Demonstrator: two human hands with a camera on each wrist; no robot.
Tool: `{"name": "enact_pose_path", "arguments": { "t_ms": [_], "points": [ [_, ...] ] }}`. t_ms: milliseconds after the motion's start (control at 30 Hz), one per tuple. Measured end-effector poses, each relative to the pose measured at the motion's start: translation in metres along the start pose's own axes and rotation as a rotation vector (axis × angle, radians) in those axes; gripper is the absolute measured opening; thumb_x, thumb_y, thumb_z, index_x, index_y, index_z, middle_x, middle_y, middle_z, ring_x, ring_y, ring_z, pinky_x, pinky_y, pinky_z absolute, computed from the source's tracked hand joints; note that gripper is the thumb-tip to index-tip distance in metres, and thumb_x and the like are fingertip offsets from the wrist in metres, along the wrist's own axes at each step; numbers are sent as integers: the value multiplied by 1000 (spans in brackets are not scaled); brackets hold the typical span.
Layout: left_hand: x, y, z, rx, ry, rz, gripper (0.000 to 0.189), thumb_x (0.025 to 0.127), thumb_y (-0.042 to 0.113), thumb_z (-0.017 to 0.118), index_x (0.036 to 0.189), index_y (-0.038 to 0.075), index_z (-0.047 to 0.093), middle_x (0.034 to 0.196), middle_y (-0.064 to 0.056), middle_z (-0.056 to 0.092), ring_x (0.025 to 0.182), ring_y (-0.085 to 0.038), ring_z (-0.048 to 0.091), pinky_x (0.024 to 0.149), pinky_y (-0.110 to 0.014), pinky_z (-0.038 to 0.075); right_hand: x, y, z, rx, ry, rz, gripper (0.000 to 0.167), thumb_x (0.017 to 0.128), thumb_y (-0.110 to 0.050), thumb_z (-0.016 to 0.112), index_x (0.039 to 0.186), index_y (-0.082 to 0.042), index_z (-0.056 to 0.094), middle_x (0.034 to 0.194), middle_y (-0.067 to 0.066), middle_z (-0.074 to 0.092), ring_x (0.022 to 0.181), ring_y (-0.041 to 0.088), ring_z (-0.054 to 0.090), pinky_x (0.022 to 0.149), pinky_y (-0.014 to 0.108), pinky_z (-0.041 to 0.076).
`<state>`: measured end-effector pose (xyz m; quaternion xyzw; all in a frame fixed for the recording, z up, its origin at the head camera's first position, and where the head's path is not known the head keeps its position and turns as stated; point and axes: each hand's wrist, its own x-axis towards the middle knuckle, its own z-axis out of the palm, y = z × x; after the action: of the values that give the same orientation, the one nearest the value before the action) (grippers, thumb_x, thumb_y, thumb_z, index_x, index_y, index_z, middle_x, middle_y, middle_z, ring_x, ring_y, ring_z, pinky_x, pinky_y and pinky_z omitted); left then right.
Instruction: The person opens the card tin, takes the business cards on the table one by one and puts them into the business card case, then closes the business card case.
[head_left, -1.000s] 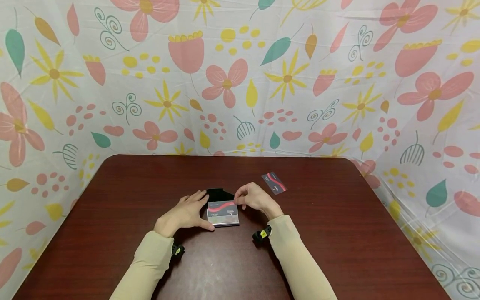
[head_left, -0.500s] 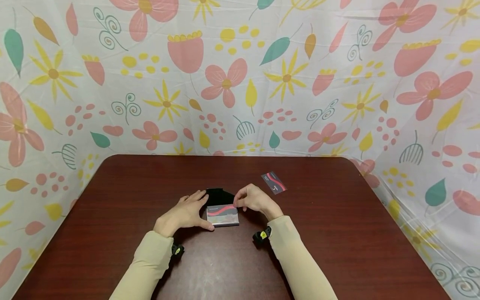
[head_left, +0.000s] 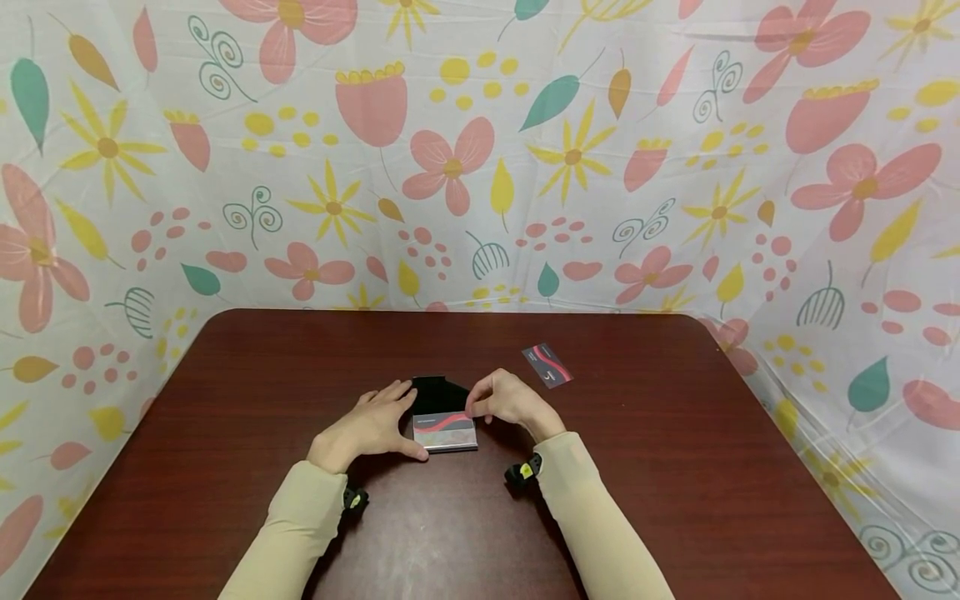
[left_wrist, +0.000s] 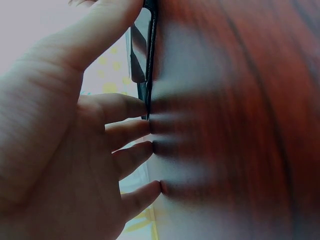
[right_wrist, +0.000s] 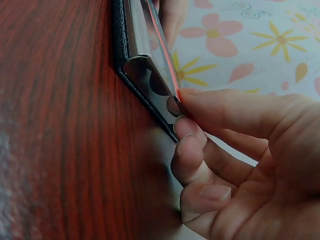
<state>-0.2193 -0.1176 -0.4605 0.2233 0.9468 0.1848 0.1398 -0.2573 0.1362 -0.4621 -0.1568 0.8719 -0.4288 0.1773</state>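
Note:
A business card case (head_left: 437,392) lies open on the table, its black lid flap towards the far side and its silvery metal tray (head_left: 453,444) nearer. A dark grey business card (head_left: 442,420) with a red wave lies partly in the tray. My right hand (head_left: 513,402) pinches the card's right corner between thumb and fingers; in the right wrist view the card (right_wrist: 167,52) stands slightly tilted above the metal edge. Spread at the case's left side, my left hand (head_left: 371,427) rests its fingertips on the table, with its thumb against the case's near left corner.
A second grey card with a red wave (head_left: 548,365) lies on the table beyond my right hand. The dark reddish-brown wooden table (head_left: 675,467) extends round both arms. A flower-patterned curtain (head_left: 480,167) hangs behind the table and along its sides.
The card has slid towards me, deeper into the metal tray, with my right hand moving slightly along with it. The left hand stays in place.

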Motion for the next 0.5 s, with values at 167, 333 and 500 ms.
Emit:
{"name": "enact_pose_path", "arguments": {
  "t_ms": [167,333,500],
  "points": [
    [1,0,0,-1,4,4,110,70,62,79,150,1,36,158,-16,24,146,-33,17,112,-56,17,1,1,0,-16,-11,-7,9,82,-4,76,75,-7,75,67,-1,65,54,19,57,58,29,48],
    [0,0,1,2,4,0,109,71,62,79,151,2,35,159,-15,23,147,-31,16,113,-55,16,0,1,0,-27,-24,-14,9,82,-3,76,74,-8,75,66,-1,65,54,18,56,56,28,47],
    [0,0,1,9,-3,-5,109,71,61,79,151,3,35,159,-14,23,147,-31,15,113,-55,16,0,0,-4,-24,-23,-20,4,84,-9,77,80,-8,76,71,0,66,56,22,58,55,28,45]
  ]
}}
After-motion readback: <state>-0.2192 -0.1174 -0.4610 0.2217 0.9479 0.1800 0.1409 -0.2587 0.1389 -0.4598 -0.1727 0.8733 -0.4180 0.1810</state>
